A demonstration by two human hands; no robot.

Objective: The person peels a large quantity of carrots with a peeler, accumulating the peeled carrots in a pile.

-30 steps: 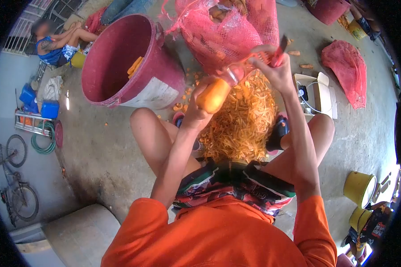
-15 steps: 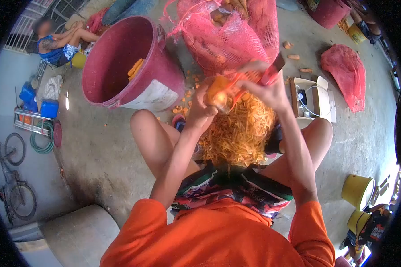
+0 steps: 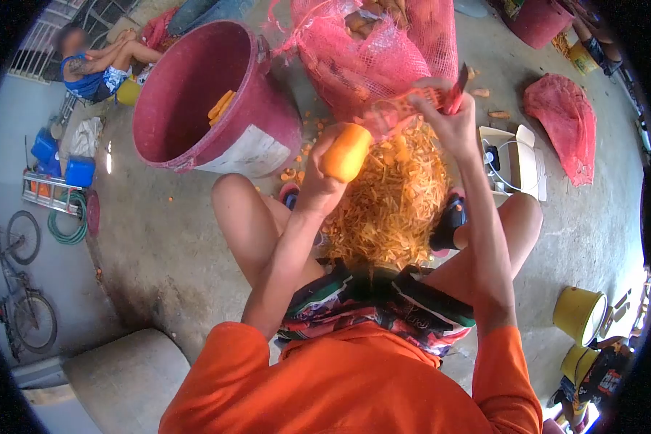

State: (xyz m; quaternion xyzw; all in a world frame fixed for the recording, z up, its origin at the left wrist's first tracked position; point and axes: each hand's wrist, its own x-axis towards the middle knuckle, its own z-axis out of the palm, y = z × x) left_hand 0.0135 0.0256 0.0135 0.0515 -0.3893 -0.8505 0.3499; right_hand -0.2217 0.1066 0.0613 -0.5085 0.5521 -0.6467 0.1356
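My left hand (image 3: 318, 179) is wrapped round a thick peeled carrot (image 3: 346, 153), bright orange and smooth, with its blunt end towards me. Up and to the right, my right hand (image 3: 454, 129) is closed on a red peeler (image 3: 385, 116), blurred by motion, which reaches left past the carrot's far end. A small knife (image 3: 457, 90) with a red handle and a dark blade also sticks up from the right hand. Beneath both hands lies a heap of orange peelings (image 3: 394, 195) between my feet.
A big maroon tub (image 3: 271, 119) with a few peeled carrots (image 3: 221, 107) stands left. Red mesh sacks (image 3: 362, 65) of carrots lie ahead. To the right are an open white box (image 3: 513, 163), a red sack (image 3: 563, 119) and a yellow bucket (image 3: 580, 312). Another person (image 3: 98, 69) sits far left.
My hands have drawn apart: the right hand with the peeler and knife has risen to the right, and the left has tilted the carrot into plain view.
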